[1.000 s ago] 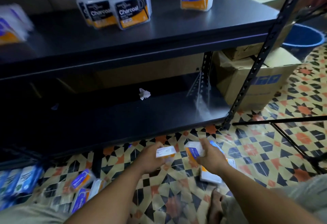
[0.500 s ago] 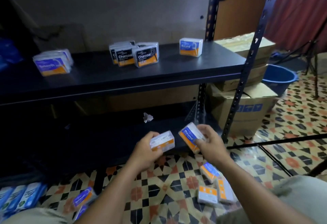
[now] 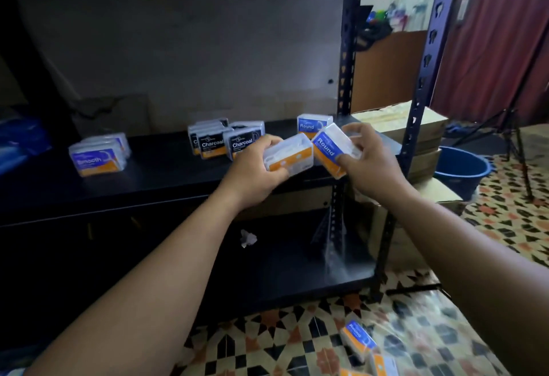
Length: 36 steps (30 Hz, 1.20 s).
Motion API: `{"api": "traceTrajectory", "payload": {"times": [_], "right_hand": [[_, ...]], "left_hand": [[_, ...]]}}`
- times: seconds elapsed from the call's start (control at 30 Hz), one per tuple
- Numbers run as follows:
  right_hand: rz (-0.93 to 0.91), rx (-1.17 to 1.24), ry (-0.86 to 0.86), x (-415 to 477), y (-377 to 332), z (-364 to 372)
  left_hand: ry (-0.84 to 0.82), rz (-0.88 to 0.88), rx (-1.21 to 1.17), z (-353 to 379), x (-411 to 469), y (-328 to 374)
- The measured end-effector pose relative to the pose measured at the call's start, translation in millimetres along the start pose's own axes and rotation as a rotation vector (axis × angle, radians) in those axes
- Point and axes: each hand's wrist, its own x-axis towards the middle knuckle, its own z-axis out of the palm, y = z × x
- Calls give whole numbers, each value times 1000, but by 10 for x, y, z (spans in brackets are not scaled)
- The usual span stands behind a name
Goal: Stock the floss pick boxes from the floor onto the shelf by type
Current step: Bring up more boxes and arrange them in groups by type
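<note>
While both arms were stretched toward the black shelf (image 3: 166, 179), one floss pick box was held in each hand.

Through the head camera, the left hand (image 3: 255, 168) was seen curled round a clear box (image 3: 289, 153) with an orange band. Its label was turned away, so its type could not be read. The right hand (image 3: 368, 168) was wrapped round a tilted Round box (image 3: 329, 147), with the thumb low on the orange part and the fingers on the top. The two held boxes were kept side by side, close above the front edge of the shelf. Whether they touched could not be told. The hands themselves were kept a little apart.

From the held boxes, a second Round box (image 3: 310, 126) was seen at 12 o'clock, standing up on the shelf just behind them. The Charcoal boxes (image 3: 219, 141) were grouped at 9 o'clock, close by the left hand. The Smooth boxes (image 3: 95, 157) were stacked farther off at 9 o'clock, well apart from the rest.

More floor boxes (image 3: 359, 337) were left lying on the patterned tiles (image 3: 505, 227) at 5 o'clock, blurred. A crumpled white scrap (image 3: 248, 239) was seen on the lower shelf (image 3: 267, 271) at 6 o'clock. At 3 o'clock, brown cartons (image 3: 427, 132) were stacked beside the shelf post (image 3: 421, 78), and a blue bucket (image 3: 460, 168) was set just past them. A red curtain (image 3: 499, 34) was hung at 2 o'clock.
</note>
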Motion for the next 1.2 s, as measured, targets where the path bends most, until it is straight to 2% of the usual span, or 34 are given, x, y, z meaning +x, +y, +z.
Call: {"api": "traceTrajectory", "payload": {"times": [0.17, 0.3, 0.5, 0.8, 1.03, 1.2], "right_hand": [[6, -162, 32, 431, 10, -62], [33, -355, -16, 653, 237, -14], [27, -427, 26, 920, 445, 123], [36, -431, 59, 1220, 613, 239], [46, -421, 48, 1436, 693, 282], [67, -346, 47, 1464, 754, 285]], "left_hand": [[-24, -32, 113, 103, 516, -6], [-43, -86, 203, 324, 758, -216], [96, -65, 400, 640, 994, -281], [32, -85, 391, 805, 1389, -370], [110, -140, 347, 888, 1632, -561], [128, -116, 385, 940, 1709, -572]]}}
